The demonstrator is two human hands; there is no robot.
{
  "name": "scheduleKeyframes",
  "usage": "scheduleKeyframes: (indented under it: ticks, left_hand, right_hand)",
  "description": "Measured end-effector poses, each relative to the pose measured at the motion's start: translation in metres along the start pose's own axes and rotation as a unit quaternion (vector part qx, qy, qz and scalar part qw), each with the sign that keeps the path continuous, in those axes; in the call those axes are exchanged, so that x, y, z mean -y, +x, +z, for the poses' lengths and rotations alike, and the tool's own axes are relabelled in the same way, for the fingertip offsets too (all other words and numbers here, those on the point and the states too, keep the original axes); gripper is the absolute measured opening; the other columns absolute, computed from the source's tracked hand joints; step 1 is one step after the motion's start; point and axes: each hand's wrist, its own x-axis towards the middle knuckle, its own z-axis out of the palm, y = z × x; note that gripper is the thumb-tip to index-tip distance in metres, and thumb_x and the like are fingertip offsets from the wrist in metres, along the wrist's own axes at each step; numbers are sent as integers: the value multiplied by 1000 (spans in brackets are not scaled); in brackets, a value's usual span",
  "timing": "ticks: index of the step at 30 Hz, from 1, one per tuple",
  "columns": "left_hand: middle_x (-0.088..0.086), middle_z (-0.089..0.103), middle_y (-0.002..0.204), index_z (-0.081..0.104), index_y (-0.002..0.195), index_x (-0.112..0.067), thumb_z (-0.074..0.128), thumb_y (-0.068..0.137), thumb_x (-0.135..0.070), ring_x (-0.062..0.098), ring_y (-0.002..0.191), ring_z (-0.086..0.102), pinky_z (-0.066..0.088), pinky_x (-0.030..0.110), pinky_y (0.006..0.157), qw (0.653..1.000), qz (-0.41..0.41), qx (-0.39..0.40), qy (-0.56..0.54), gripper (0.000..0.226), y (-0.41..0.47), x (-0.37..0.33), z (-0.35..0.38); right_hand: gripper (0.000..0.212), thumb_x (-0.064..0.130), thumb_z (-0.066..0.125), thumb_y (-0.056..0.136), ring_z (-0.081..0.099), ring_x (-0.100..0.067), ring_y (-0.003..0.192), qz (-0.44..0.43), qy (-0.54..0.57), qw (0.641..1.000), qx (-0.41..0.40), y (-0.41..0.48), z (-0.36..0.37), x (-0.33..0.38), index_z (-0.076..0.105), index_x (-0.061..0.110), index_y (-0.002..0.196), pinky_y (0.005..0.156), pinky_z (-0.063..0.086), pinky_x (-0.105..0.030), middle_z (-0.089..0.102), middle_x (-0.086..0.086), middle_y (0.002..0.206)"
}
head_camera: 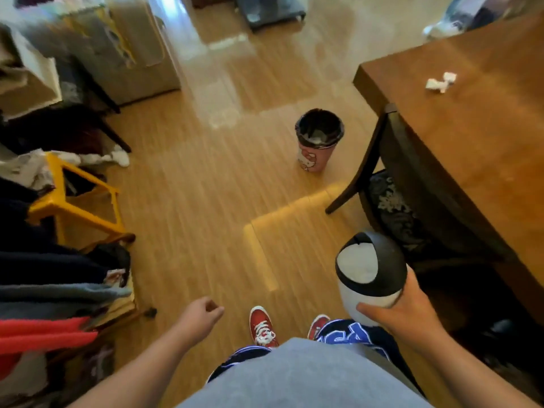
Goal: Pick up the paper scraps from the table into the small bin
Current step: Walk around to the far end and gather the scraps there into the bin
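Head view: paper scrap (440, 82) on wood table (482, 136).

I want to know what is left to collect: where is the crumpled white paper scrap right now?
In the head view, the crumpled white paper scrap lies upper right on the brown wooden table, near its far corner, beyond the dark wooden chair.

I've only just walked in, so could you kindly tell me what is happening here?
A person standing on the wooden floor holds a small white bin with a black swing lid in the right hand. The left hand hangs loosely curled, holding nothing visible. Crumpled white paper scraps lie on the brown wooden table.
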Motion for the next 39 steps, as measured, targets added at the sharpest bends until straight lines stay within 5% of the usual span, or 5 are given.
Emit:
scheduleKeyframes:
  ticks: [9,21,28,33,39]
  left_hand:
    - [5,69,81,65,85,-17,64,95,-31,21,76,64,45,29,65,969,171,99,145,17,82,-217,-4]
    - [-11,70,83,68,94,-35,66,92,-31,-6,81,62,48,19,66,879,455,107,97,5,34,-499,35]
    - [-17,69,85,59,91,-49,65,92,-33,-15,88,59,45,12,67,834,501,170,159,17,36,-585,74]
    - [-19,70,91,60,92,-48,66,90,-40,-12,88,62,49,14,73,804,497,239,225,10,70,-641,108]
    - [-20,64,93,59,95,-46,67,88,-43,-7,85,61,51,16,79,749,511,264,330,11,118,-710,161]
  right_hand:
    - [108,48,94,26,52,18,92,124,87,967,-206,-27,-74,-28,33,70,113,62,41,-5,50,41,102]
    - [109,69,89,26,47,31,98,80,134,923,-352,6,-190,-11,35,63,121,70,41,-8,50,54,107]
    - [110,56,88,38,47,28,102,106,154,881,-434,51,-232,-44,37,49,134,79,38,-15,51,50,111]
    - [103,40,96,45,51,23,102,163,175,844,-480,86,-256,-65,33,69,121,78,41,-17,55,44,111]
    - [116,32,97,50,55,-10,112,245,200,796,-517,105,-277,-89,32,36,145,92,48,-40,57,16,125]
